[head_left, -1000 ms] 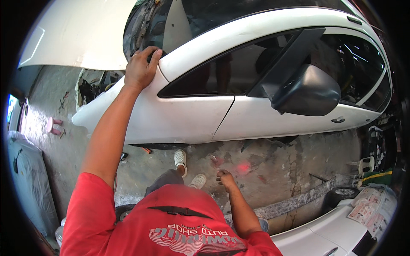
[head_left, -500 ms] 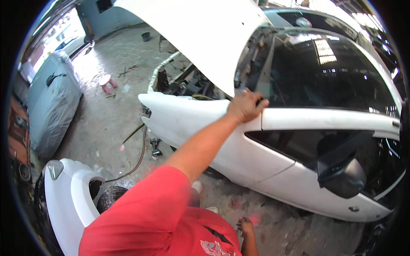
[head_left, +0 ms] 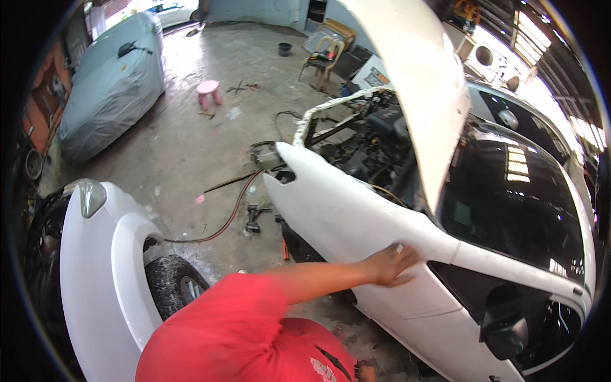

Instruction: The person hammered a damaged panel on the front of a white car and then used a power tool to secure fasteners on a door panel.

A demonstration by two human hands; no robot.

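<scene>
Blurred by motion, my left hand (head_left: 394, 261) has its fingers apart, on or just over the front fender of the white car (head_left: 337, 223), near the base of the windscreen pillar; whether it touches cannot be told. The raised white hood (head_left: 420, 57) stands over the exposed engine bay (head_left: 375, 146). The windscreen (head_left: 503, 184) and black side mirror (head_left: 506, 325) are at the right. Low at the bottom edge, beside my red shirt, my right hand (head_left: 364, 370) shows only in part, its fingers too unclear to read.
A second white car (head_left: 95, 274) is close at left, a covered vehicle (head_left: 108, 89) behind it. On the concrete floor lie a hose (head_left: 223, 223) and a cordless tool (head_left: 254, 216). Farther back are a pink stool (head_left: 208, 92), a bucket (head_left: 284, 49) and a chair (head_left: 324, 60).
The view has swung leftward and up toward the engine bay and garage. My left hand has come away from the top of the fender edge and moved lower on the white panel, fingers looser.
</scene>
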